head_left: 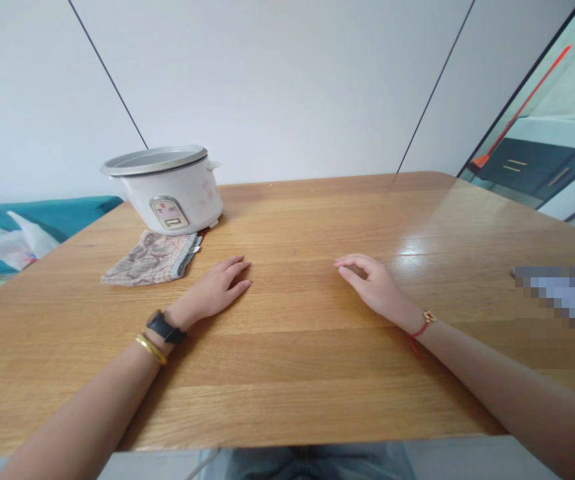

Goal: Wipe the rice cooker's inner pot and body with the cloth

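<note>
My left hand [218, 288] rests on the wooden table [287, 360] with its fingers stretched out, holding nothing. A black watch and a gold bangle are on that wrist. Just left of it lies a folded patterned cloth [150, 259], apart from the fingers. Behind the cloth stands a white rice cooker [177, 200] with a grey rim and no lid on it; its inside is mostly hidden. My right hand [375, 283] lies on the table to the right, fingers loosely curved and thumb apart from them, with nothing held. A red string bracelet circles its wrist.
A pixelated, blurred-out object [567, 300] lies at the table's right side. Beyond the left edge, a white plastic bag [17, 243] sits on a teal seat [77, 213]. A pale panelled wall [292, 87] stands behind the table. An orange-handled broom [527, 100] leans at the far right.
</note>
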A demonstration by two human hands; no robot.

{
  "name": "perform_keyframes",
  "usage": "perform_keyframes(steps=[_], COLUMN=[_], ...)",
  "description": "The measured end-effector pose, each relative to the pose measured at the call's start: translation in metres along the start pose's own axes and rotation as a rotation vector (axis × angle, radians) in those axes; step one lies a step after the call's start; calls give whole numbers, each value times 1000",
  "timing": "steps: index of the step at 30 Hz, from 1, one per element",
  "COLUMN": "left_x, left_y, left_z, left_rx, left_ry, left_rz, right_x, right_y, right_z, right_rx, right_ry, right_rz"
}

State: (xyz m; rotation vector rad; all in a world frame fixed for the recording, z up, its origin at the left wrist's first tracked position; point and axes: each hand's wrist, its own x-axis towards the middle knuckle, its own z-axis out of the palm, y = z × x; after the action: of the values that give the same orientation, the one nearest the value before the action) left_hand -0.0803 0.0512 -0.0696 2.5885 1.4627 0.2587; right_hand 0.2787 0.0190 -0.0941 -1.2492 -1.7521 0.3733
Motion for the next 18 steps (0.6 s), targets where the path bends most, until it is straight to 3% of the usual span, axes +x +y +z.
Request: perform_keyframes(steps=[18], left_x=[0], left_y=[-2], left_z=[1], left_rx=[2], left_ry=[6], left_rz=[4], right_x=[0], right_y=[-1], right_z=[-1], right_rx=[-4], right_ry=[-25], right_rz=[9])
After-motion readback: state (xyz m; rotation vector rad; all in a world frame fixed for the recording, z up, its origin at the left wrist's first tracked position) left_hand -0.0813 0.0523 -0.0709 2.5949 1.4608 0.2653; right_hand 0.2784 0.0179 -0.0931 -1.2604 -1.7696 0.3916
